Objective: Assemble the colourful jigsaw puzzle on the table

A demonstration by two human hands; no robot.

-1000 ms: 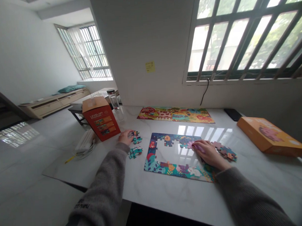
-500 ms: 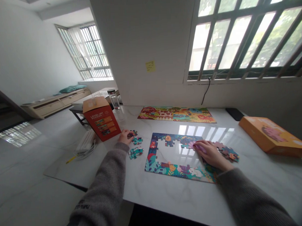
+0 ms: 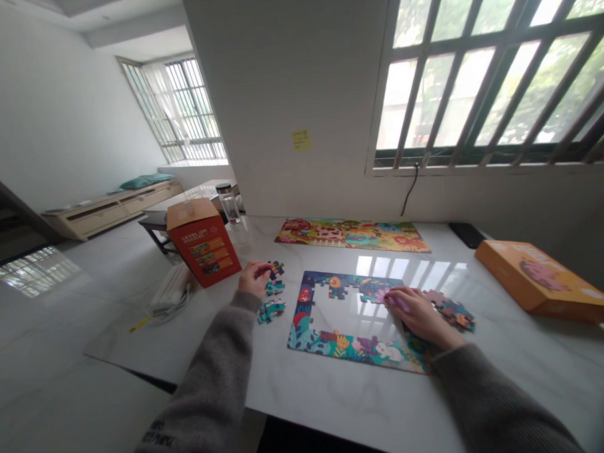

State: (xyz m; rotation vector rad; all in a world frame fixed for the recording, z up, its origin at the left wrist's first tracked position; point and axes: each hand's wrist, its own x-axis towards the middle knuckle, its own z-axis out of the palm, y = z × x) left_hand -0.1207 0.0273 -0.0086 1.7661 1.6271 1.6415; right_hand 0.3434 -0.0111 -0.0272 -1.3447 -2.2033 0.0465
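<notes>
Partly built jigsaw (image 3: 337, 345) lies flat mid-table, dark blue & teal border joined along top, L side & bottom, w/ a white rabbit near the bottom edge; its centre is a gap showing the white marble-look table (image 3: 283, 381). R hand (image 3: 420, 313) rests over the jigsaw's R side, fingers bent & close together; purple shows under the fingertips, but can't tell if it's a pc. gripped or just pressed. L hand (image 3: 254, 278) is left of the jigsaw, thumb & fingers curled nearly together at a dark loose pc. (image 3: 276, 269); can't tell if it's pinched or only touched. Nearer the person, just below that pc., are teal pcs. (image 3: 272, 311). More loose pcs. (image 3: 456, 313) sit just right of the R hand. Behind the jigsaw, a long farm-scene puzzle (image 3: 327, 233) lies near the wall. Far L: red "LEVEL UP! PUZZLES" box (image 3: 205, 251) upright, clear bottle w/ dark lid (image 3: 230, 206) behind it, white power strip (image 3: 171, 290) beside it. Far R: orange box w/ pig pic. (image 3: 544, 276), flat black phone-like item (image 3: 466, 235) just behind. Yellow sticky note (image 3: 301, 140) on wall, barred window (image 3: 471, 99) upper R; low cabinet (image 3: 111, 208) w/ teal cushion (image 3: 146, 181) in the L background.
</notes>
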